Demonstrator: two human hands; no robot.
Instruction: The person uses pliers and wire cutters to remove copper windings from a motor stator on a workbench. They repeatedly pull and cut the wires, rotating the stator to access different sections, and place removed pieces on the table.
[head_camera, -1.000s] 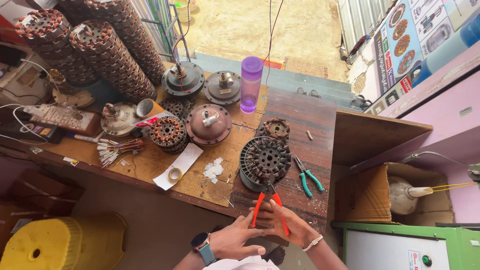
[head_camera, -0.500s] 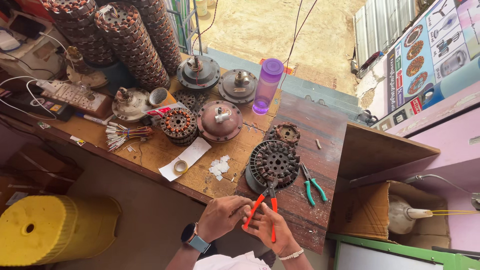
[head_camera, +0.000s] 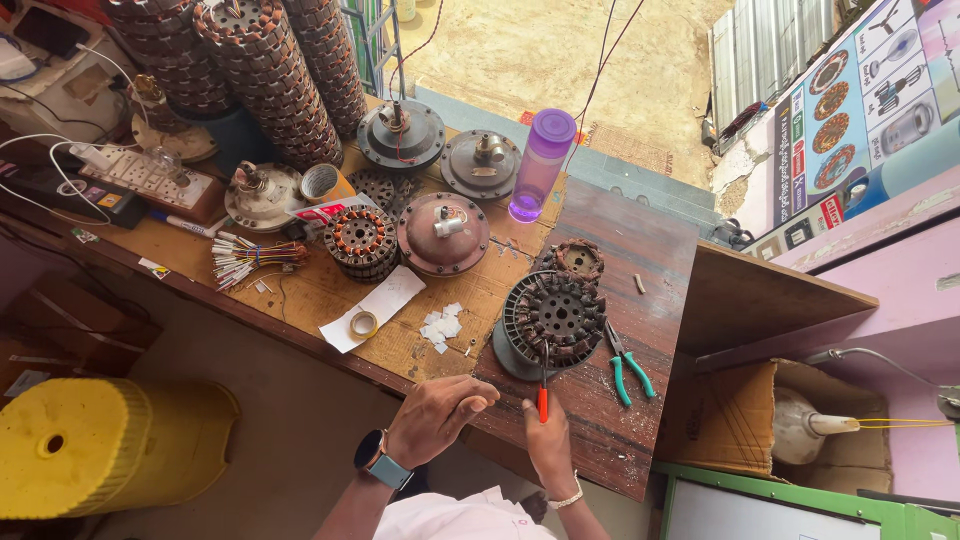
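We see our right hand closed around the red handles of a pair of pliers, whose dark nose points up into the near edge of a stator. Our left hand, with a watch at the wrist, hovers just left of the pliers with its fingers curled loosely inward; it holds nothing that we can make out, and whether it touches the table we cannot tell.

The stator lies flat on the dark wooden part of the table, close to the front edge. It is a round, dark piece with a ring of brownish copper windings packed around a central hub with small holes, and slotted metal teeth showing along its outer rim. It looks worn and dusty rather than bright.

Just right of it lie green-handled pliers. Just behind it sits a smaller rusty wound core. Further back stands a purple bottle, and left of that a reddish round motor cover beside another wound stator with bright copper coils. A roll of tape rests on a white paper slip, with small white scraps next to it. Tall stacks of stators rise at the back left, and a yellow drum stands on the floor below the table.
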